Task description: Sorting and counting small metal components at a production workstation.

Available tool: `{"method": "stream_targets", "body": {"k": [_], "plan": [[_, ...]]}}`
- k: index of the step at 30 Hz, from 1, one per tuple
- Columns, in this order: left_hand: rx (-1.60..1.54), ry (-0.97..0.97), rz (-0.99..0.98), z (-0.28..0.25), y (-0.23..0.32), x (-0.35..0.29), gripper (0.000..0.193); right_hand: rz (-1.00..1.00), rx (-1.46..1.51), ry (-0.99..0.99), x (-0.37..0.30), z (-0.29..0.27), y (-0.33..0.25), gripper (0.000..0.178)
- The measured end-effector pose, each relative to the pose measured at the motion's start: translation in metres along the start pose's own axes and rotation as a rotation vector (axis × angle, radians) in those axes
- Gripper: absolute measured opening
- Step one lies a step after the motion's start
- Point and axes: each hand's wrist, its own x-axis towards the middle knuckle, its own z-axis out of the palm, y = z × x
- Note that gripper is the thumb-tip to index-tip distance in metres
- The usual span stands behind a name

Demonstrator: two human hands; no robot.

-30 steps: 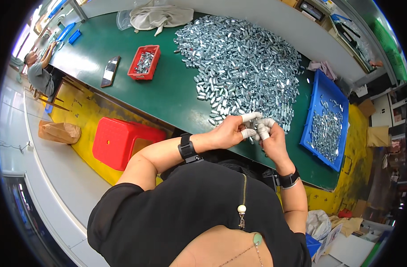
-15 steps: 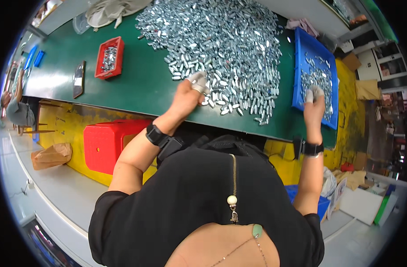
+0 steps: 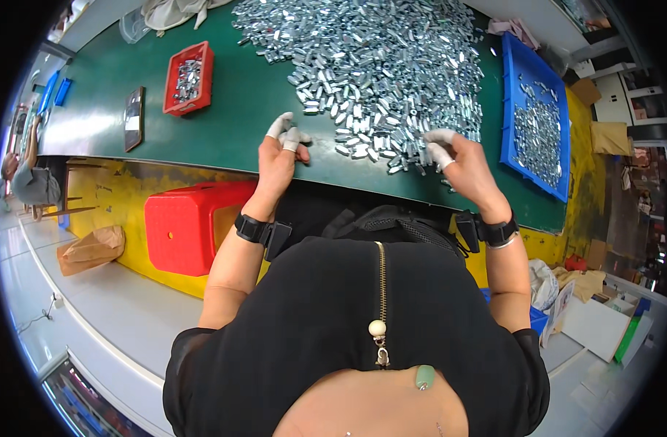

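a broad heap of small, elongated, silver metal pieces (image 3: 391, 80) covers the middle of the long green-topped table (image 3: 231, 91), thinning out toward the near edge. the right hand (image 3: 470, 166), with white covers on its fingers, is at the heap's near right part, close to that edge. its thumb and forefinger are parted by a small gap, with metal pieces showing around the tips; i cannot tell whether it grips one. the left hand (image 3: 276, 164), with similar white covers, is above the near edge, just left of the heap. its fingers are bent and the covered tips are close together; whether anything lies between them cannot be told. each wrist bears a black strap with a boxy black module.

a shallow, rectangular blue plastic tray (image 3: 521, 57) stands along the right edge, with many silver pieces spread inside it. left of the heap, a small rectangular red plastic basket (image 3: 186, 107) holds more such pieces, and a flat, dark, phone-like slab (image 3: 134, 120) lies between it and the near edge. a pale crumpled cloth (image 3: 174, 13) lies by the far edge. below the near edge, on the yellow floor, stands a red plastic stool (image 3: 174, 233).
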Motion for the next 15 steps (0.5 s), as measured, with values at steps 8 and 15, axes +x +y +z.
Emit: {"method": "stream_targets", "body": {"k": [8, 15], "plan": [[-0.262, -0.138, -0.065, -0.002, 0.025, -0.012, 0.042, 0.079, 0.071, 0.405, -0.032, -0.033, 0.058, 0.018], [-0.566, -0.504, 0.129, 0.025, 0.132, -0.032, 0.058, 0.263, 0.183, 0.854, -0.083, -0.029, 0.135, 0.020]]}}
